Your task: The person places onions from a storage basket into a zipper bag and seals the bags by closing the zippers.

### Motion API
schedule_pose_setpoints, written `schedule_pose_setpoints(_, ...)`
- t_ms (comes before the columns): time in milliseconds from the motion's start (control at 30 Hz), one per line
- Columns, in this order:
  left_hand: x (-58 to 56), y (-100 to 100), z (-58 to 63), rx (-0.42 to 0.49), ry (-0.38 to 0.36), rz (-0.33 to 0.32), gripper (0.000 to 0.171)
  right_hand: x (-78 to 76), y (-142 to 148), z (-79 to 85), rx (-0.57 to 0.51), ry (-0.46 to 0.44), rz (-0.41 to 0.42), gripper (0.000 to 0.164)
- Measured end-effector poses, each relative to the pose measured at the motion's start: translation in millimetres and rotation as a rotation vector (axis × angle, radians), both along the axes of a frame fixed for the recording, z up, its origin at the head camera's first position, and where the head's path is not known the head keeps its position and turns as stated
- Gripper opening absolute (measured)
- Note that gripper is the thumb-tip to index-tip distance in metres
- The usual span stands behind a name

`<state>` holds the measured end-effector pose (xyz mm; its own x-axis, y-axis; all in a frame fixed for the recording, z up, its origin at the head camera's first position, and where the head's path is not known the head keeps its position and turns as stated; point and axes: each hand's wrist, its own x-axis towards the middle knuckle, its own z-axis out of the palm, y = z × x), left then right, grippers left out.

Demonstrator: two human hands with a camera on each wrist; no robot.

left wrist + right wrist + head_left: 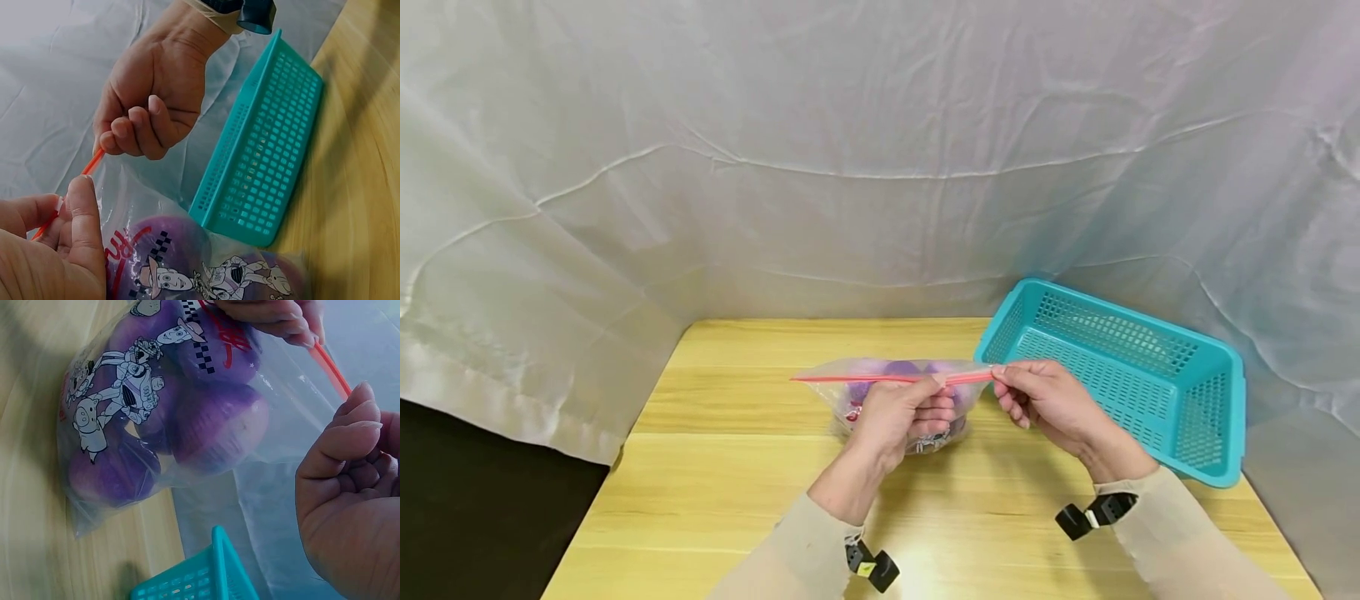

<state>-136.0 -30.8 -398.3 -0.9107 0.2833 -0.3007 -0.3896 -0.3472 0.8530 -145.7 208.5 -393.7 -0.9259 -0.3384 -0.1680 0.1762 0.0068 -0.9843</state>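
Note:
A clear zip bag with a red zip strip and printed cartoon figures stands on the table. Several round purple things with paler patches fill it; their kind is not plain. My left hand pinches the zip strip near its middle, at a small white slider. At the strip's right end, my right hand grips the corner between thumb and forefinger, its other fingers curled. Between the hands the strip is stretched straight.
A turquoise perforated basket stands on the right of the wooden table, close beside my right hand. Pale cloth hangs behind the table and along its sides.

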Motion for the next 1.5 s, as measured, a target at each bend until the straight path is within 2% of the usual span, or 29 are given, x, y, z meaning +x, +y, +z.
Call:
schedule_pose_setpoints(467,-1.0,-12,2.7,0.034,0.0,0.012,0.023,-4.3,-1,0.7,0.023,-0.016,-0.042,0.031)
schedule_pose_setpoints(800,-1.9,-25,4.2,0.07,-0.003,0.046,0.022,-5.9,3,2.2,0.019,-0.032,-0.053,0.03)
schedule_pose_setpoints(1133,-3.1,-44,1.6,0.065,0.005,0.084,0.021,-7.8,7,2.2,0.003,-0.041,-0.059,0.029)
schedule_pose_setpoints(1500,-4.1,-72,1.4,0.086,0.003,0.12,0.022,-9.0,8,1.4,-0.064,-0.072,-0.061,0.027)
